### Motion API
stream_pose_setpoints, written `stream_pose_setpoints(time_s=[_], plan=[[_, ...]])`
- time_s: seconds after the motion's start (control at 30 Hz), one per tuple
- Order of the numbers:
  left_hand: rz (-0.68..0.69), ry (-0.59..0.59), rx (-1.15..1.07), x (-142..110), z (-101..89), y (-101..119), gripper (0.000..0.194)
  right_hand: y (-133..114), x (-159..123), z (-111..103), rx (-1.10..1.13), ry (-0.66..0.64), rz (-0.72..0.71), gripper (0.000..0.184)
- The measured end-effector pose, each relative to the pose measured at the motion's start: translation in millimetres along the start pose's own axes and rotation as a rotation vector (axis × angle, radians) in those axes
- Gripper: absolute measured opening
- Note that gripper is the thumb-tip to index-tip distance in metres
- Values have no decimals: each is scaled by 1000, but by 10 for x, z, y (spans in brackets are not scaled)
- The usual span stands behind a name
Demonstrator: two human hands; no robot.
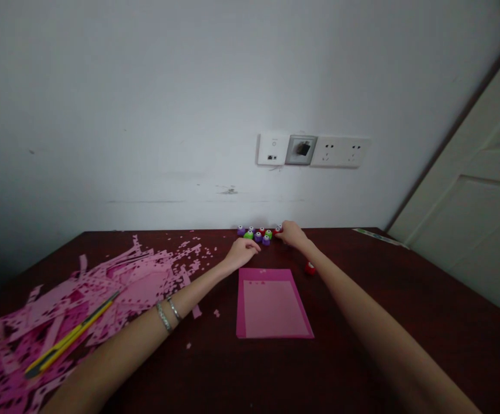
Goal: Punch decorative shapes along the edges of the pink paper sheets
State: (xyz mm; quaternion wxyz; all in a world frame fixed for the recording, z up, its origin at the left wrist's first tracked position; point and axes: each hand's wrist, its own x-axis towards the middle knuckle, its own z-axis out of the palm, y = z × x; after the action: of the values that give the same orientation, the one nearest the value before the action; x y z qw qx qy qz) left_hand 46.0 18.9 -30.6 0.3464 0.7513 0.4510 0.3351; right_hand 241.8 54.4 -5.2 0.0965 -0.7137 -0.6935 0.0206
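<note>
Small craft punches in purple, green and red with white tops stand in a cluster (258, 236) at the back of the table, against the wall. My right hand (293, 233) reaches to the cluster's right end, its fingers closed around a red craft punch (278, 230) that they partly cover. In front of the cluster is my left hand (241, 252), half bent and holding nothing visible. Another red punch (309, 268) stands apart, beside my right forearm. Between my arms lies a light pink sheet (275, 310) on a darker pink one (264, 273), with small cut-outs along its top.
Pink paper strips (146, 282) full of punched holes and loose confetti pile up on the left. A yellow utility knife (72, 342) rests on them. A pale printed strip (381, 237) lies at the back right. Wall sockets (340, 152) sit above the table (180, 379).
</note>
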Motion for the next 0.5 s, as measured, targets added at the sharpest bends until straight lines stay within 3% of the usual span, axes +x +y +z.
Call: stream_pose_setpoints(time_s=[0.1,0.23,0.37,0.5], plan=[[31,26,7,-11,-63,71,19,35,-80,-201,37,-12,-87,29],[142,18,27,-25,-146,167,21,77,-297,-513,238,-38,-309,33],[232,-102,70,-70,-208,302,33,49,-612,-688,391,-155,-355,38],[293,-242,118,-140,-273,453,41,-15,-868,-704,436,-287,-361,38]])
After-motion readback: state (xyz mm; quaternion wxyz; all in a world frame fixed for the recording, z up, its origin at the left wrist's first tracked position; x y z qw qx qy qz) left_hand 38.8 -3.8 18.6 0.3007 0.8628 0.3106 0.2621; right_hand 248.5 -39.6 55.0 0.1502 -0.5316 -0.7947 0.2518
